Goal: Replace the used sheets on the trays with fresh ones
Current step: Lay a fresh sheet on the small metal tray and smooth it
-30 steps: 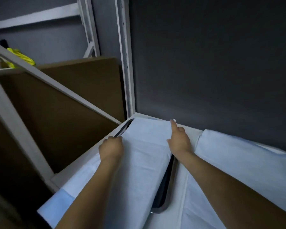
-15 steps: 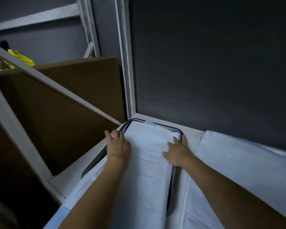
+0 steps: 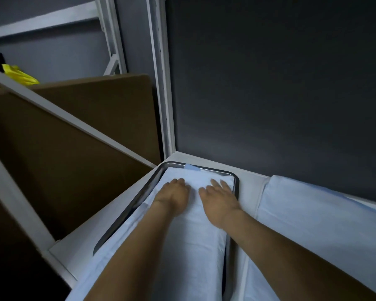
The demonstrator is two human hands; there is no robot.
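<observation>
Pressing side by side, the left hand (image 3: 174, 193) and right hand (image 3: 219, 198) rest on the white sheet (image 3: 193, 246), which lies inside the metal tray (image 3: 126, 216) at the white shelf's (image 3: 91, 235) far left corner. Neither grip holds anything: the right fingers are spread flat, the left tips angled down onto the fabric. A second sheet (image 3: 313, 213) lies just to the right.

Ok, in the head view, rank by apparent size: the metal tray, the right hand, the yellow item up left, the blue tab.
1. metal tray, though partly covered.
2. right hand.
3. yellow item; farther back, so true size against the hand is unsure.
4. blue tab, clearly smallest.
</observation>
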